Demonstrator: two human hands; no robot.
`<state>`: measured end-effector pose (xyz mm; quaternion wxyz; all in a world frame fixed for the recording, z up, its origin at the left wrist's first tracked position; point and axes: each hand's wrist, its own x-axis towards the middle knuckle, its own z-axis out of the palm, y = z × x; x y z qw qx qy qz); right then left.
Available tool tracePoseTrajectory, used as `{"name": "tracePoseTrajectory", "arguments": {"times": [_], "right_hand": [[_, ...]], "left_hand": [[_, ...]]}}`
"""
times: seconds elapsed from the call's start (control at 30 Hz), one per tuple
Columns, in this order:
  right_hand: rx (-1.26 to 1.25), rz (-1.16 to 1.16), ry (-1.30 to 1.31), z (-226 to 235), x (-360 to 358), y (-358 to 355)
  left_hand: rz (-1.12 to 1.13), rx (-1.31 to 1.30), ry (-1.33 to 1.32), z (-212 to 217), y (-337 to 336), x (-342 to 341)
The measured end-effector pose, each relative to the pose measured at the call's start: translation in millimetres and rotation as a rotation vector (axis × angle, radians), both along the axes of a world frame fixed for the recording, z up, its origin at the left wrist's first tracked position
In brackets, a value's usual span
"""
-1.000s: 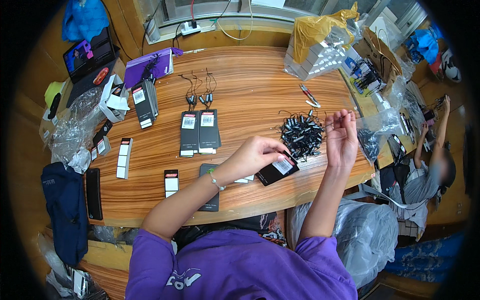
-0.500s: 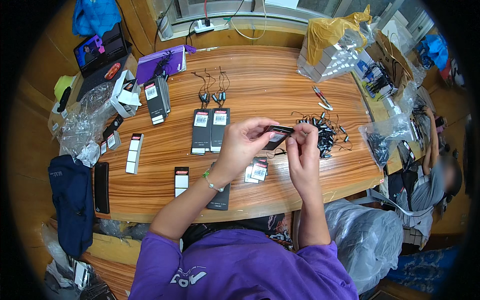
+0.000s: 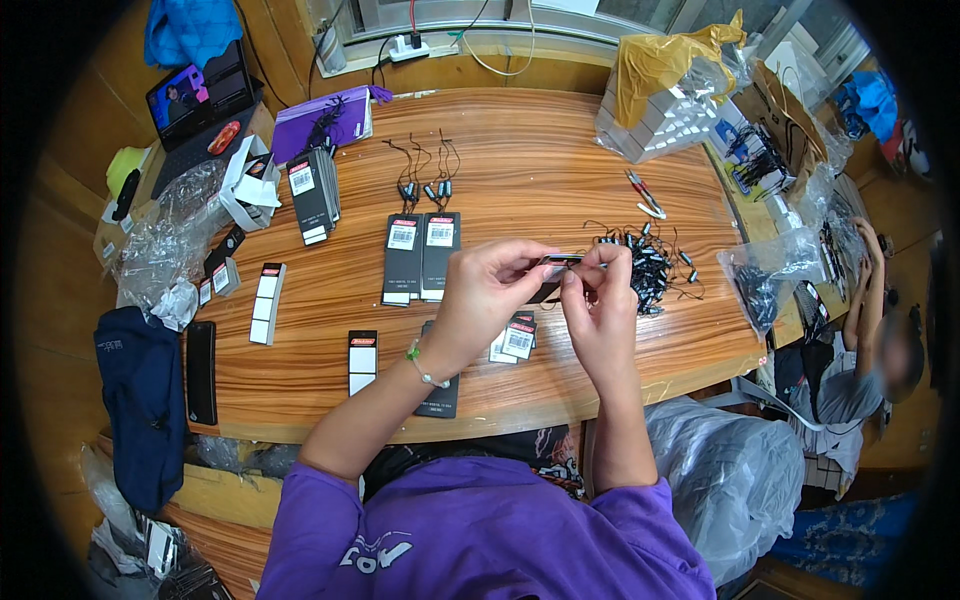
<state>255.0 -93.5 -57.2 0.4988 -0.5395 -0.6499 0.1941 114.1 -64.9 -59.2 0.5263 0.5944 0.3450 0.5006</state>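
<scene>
My left hand (image 3: 487, 300) holds a black hang tag (image 3: 556, 262) edge-on above the wooden table (image 3: 540, 160). My right hand (image 3: 597, 305) meets it, fingertips pinching at the tag's end, where a thin black string runs toward the pile of black string fasteners (image 3: 645, 265) just to the right. Two long black tags (image 3: 420, 255) with white labels lie flat to the left. Smaller tags (image 3: 517, 340) lie under my hands near the front edge.
A stack of black tags (image 3: 315, 192), a purple folder (image 3: 325, 120), a laptop (image 3: 195, 105) and clear plastic bags (image 3: 170, 240) fill the left. Wrapped boxes under a yellow bag (image 3: 665, 95) and a bag of fasteners (image 3: 765, 285) stand right. Another person (image 3: 865, 350) sits at the right edge.
My right hand came down from the fastener pile to the tag, and both hands drew together over the table's middle front. The tag turned edge-on between them.
</scene>
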Motion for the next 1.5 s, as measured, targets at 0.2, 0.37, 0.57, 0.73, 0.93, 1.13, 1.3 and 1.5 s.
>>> {"name": "tracePoseTrajectory", "arguments": {"times": [0.2, 0.37, 0.57, 0.73, 0.93, 1.13, 1.3, 1.5], "right_hand": [[0.004, 0.018, -0.041, 1, 3, 1], [0.036, 0.02, -0.154, 2, 6, 2], [-0.109, 0.206, 0.322, -3, 11, 3], [-0.231, 0.415, 0.739, -2, 14, 1], [0.1, 0.0, -0.181, -7, 3, -5], [0.186, 0.078, -0.363, -6, 8, -1], [-0.24, 0.366, 0.799, -13, 14, 0], [-0.234, 0.296, 0.773, -13, 9, -2]], "left_hand": [[0.006, 0.016, 0.024, 0, -2, 0], [0.0, 0.092, 0.12, -5, 1, 0], [0.013, 0.298, 0.245, 9, -2, -3], [0.017, 0.44, 0.335, 15, -7, -4], [0.047, 0.42, 0.408, 16, -9, -4], [0.061, 0.572, 0.665, 17, -12, -4], [0.07, 0.54, 0.483, 16, -11, 0], [0.024, 0.436, 0.398, 11, -12, -1]]}}
